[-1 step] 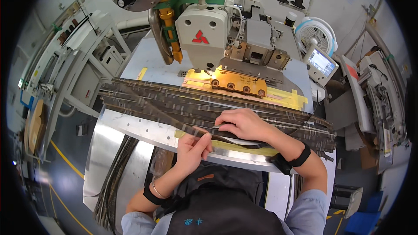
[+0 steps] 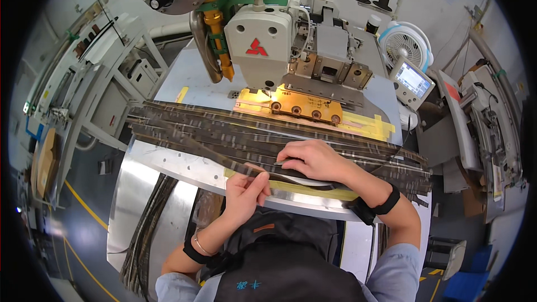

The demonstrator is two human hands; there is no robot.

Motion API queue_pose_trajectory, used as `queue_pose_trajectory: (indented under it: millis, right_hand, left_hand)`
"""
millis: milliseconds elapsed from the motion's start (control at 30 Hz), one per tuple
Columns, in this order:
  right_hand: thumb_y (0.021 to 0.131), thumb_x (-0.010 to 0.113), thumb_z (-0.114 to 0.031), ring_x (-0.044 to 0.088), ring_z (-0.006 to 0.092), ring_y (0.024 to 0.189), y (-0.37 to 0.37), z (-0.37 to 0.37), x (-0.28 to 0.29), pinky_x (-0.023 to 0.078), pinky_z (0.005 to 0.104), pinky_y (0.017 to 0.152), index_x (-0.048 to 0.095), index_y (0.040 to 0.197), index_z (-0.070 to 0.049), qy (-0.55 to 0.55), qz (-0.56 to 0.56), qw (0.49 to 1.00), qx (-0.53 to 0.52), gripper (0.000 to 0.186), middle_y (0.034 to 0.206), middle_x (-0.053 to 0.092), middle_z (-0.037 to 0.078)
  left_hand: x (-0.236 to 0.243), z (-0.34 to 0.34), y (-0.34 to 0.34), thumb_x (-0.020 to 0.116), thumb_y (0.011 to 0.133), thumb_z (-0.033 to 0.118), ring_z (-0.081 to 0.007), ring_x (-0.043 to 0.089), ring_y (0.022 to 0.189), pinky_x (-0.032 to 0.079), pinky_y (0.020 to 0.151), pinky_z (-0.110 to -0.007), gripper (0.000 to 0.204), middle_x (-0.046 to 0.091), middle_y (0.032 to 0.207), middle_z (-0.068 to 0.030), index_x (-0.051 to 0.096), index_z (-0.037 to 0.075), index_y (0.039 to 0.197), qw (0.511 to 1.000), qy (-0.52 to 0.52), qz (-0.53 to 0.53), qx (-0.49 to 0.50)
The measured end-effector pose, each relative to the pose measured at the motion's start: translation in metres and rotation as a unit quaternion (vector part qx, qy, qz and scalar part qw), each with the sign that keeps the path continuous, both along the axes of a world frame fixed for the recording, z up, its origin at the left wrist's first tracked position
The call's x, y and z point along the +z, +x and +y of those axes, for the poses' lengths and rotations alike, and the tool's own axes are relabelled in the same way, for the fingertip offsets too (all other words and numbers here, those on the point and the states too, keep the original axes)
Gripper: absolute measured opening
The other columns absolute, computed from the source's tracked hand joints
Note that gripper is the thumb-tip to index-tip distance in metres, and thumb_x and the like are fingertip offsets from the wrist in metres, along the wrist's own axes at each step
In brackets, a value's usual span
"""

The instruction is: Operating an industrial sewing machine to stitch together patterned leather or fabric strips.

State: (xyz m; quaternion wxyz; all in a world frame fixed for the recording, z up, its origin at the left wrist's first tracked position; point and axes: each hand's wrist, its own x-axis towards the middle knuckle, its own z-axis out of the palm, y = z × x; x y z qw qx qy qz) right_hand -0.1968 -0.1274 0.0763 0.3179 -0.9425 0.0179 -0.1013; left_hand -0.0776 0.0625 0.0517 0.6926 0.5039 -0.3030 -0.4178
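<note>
My left hand (image 2: pixel 249 190) pinches one long dark strip with pale markings (image 2: pixel 224 159) between thumb and fingers, just above the near edge of the metal worktable (image 2: pixel 162 154). My right hand (image 2: pixel 305 156) is curled at the bundle of similar strips (image 2: pixel 184 120) lying across the table, fingertips closed on a small grey thing I cannot make out. Beyond the bundle stands a large sewing machine (image 2: pixel 257 45), with an orange metal plate (image 2: pixel 307 111) under a lit area and yellow tape (image 2: pixel 369 130) beside it.
A screen panel (image 2: pixel 413 75) and fan (image 2: pixel 404 45) stand at the right, with thread cones (image 2: pixel 382 1) behind. Side workbenches (image 2: pixel 100 72) flank the station. More strips (image 2: pixel 145 235) hang below at the left. A stool (image 2: pixel 447 251) is at lower right.
My left hand has shifted very slightly with the strip in it. Otherwise the two frames look almost the same.
</note>
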Motion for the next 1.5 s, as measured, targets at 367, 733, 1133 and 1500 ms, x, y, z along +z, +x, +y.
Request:
queue_pose_trajectory:
  millis: [367,733,1133,1500]
  right_hand:
    - [0.083,0.067,-0.023,0.062,0.0296,0.08,0.004,0.003,0.007,0.049,0.0387,0.068,0.066,0.11,-0.014,0.022,0.032,0.997,0.064,0.028,0.085,0.063,0.006]
    - [0.076,0.071,-0.01,0.06,0.0341,0.088,-0.057,-0.05,0.009,0.049,0.0384,0.073,0.061,0.097,-0.002,-0.053,0.046,0.96,-0.272,0.024,0.093,0.06,0.016]
    - [0.065,0.071,-0.005,0.053,0.0242,0.063,-0.147,-0.123,-0.006,0.044,0.0347,0.058,0.06,0.086,0.003,-0.101,0.063,0.946,-0.303,0.025,0.077,0.055,0.014]
    - [0.066,0.07,0.002,0.048,0.0183,0.064,-0.148,-0.128,-0.008,0.042,0.0307,0.059,0.06,0.091,0.002,-0.084,0.09,0.938,-0.325,0.027,0.078,0.054,0.009]
  left_hand:
    - [0.0,0.005,0.003,0.056,0.096,0.014,-0.0045,0.048,0.049,0.037,0.044,-0.018,0.014,0.059,0.067,-0.0033,0.059,0.0,0.095,1.0,-0.006,-0.007,-0.017]
    - [-0.003,0.012,0.039,0.052,0.097,0.034,-0.0067,0.051,0.044,0.04,0.043,-0.021,0.044,0.062,0.06,-0.0052,0.063,-0.002,0.075,0.944,0.269,-0.083,-0.173]
    - [-0.009,-0.039,0.186,0.06,0.088,0.026,-0.0311,0.057,0.104,0.045,0.084,-0.041,0.026,0.062,0.103,-0.016,0.063,0.002,0.098,0.69,0.137,-0.683,0.197]
    - [-0.028,-0.059,0.222,0.048,0.093,0.05,-0.0374,0.04,0.129,0.029,0.106,-0.054,0.063,0.045,0.135,-0.0257,0.049,0.0,0.13,0.635,0.298,-0.696,0.153]
